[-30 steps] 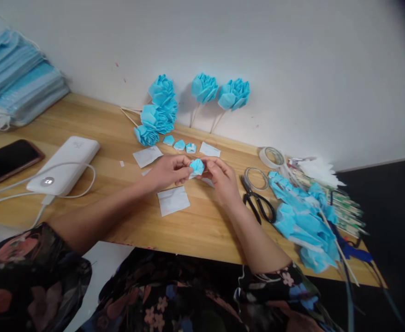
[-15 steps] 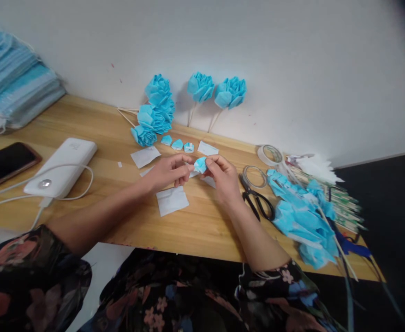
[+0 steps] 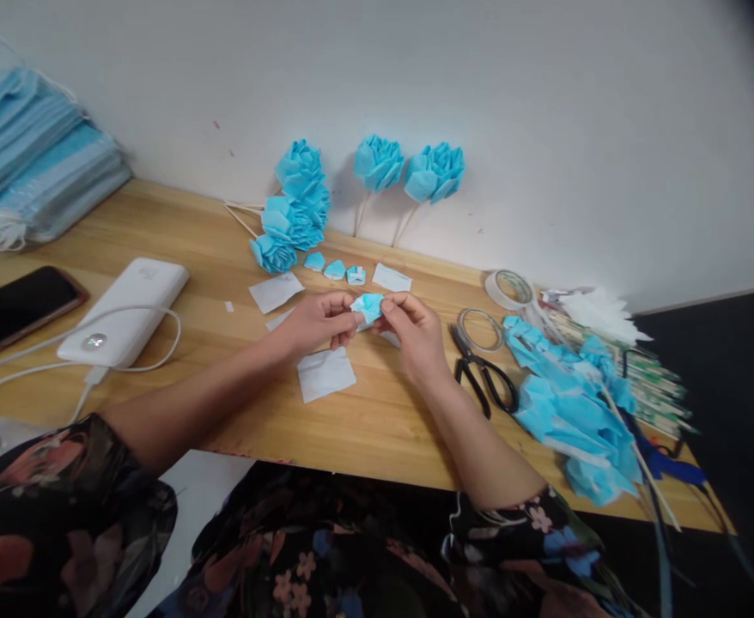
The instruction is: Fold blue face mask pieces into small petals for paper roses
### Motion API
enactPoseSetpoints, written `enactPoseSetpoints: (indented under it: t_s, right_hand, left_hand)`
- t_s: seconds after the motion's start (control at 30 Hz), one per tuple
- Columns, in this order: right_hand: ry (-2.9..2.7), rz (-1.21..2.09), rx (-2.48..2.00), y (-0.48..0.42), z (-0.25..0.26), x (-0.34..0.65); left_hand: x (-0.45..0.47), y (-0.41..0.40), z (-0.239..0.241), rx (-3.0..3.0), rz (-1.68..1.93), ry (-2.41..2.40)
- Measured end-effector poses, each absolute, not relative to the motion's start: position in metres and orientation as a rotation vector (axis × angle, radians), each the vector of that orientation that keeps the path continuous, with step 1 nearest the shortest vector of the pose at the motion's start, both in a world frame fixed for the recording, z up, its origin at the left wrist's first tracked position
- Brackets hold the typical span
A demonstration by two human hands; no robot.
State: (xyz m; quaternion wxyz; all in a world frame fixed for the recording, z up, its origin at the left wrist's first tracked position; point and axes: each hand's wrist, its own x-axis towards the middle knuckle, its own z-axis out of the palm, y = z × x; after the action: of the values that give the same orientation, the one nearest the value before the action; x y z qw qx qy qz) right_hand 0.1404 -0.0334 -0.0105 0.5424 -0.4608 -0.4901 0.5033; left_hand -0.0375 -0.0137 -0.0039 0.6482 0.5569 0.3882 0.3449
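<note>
A small folded piece of light blue fabric (image 3: 369, 306) is held up between my two hands over the middle of the table. My left hand (image 3: 325, 322) pinches its left edge, and my right hand (image 3: 414, 333) grips its right edge between thumb and forefinger. Just beyond my hands, three folded blue petals (image 3: 334, 269) lie in a row. White rectangular pieces (image 3: 326, 375) are spread around and partly under my hands. Behind the petals lies a heap of blue fabric roses (image 3: 290, 215) on sticks.
Two more blue roses (image 3: 434, 172) lean against the wall. Right of my hands are black-handled scissors (image 3: 486, 378), a tape roll (image 3: 507, 289), blue fabric scraps (image 3: 570, 412) and a blue glue gun (image 3: 670, 468). Leftward are a white power bank (image 3: 125, 309), a phone (image 3: 16, 309) and stacked face masks (image 3: 42, 154).
The blue piece now looks wider and more spread between my fingers, with my left fingers at its edge. The whole view has shifted slightly.
</note>
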Motion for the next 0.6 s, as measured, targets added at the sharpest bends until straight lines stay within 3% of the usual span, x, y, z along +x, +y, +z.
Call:
enactPoseSetpoints:
  t_s: [0.6]
  right_hand:
    - [-1.130, 1.231, -1.086, -0.0318, -0.0087, 0.1427]
  left_hand:
    - [-0.0387, -0.0117, -0.0047, 1.331, 0.776, 0.934]
